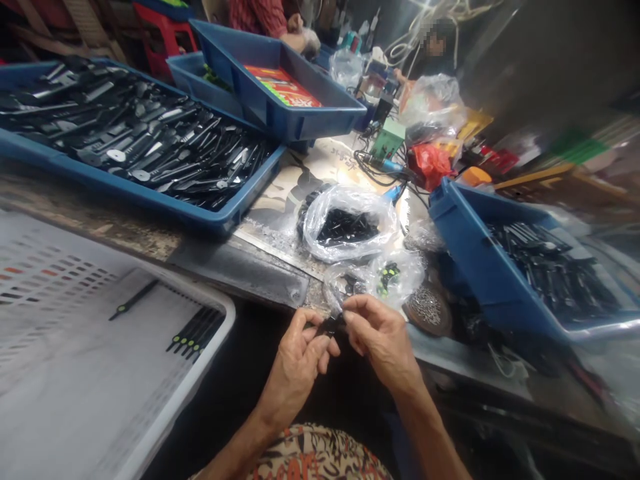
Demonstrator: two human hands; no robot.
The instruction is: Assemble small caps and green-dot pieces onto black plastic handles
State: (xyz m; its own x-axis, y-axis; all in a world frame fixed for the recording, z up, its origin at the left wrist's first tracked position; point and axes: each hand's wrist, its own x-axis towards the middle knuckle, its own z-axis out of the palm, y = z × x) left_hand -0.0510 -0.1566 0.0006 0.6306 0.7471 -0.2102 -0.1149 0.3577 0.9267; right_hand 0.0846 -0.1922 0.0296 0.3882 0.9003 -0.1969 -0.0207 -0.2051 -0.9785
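Dim, cluttered workshop; worn grey workbench [235, 270] with a scuffed, metal-edged top. Left hand [295, 363] and right hand [380, 333] are together at the bench edge, fingertips pinching a small black plastic part [330, 325] from both sides, held in the air above the person's patterned clothing [315, 457]. Just past the hands, touching-close to the right fingers, lies a clear plastic bag of black-and-green parts [387, 280]; behind it, a second clear bag of black parts [347, 223]. Left of the hands sits a white perforated tray [100, 373] holding a loose black-and-green stick [134, 299] and a small row of similar sticks [195, 333]. Large blue plastic tray [125, 180] is full of black plastic pieces; another blue tray [500, 267] on the right is tilted, also holding black pieces. Farther back, a third blue tray [283, 127] holds red-and-green packaging [283, 87], its print too small to read. Black cables [375, 167], a green box [387, 140] and a red plastic bag [427, 165] crowd the far bench. Co-worker in a red sleeve [260, 13] sits beyond. Faint writing on a paper sheet [320, 160] is unreadable.
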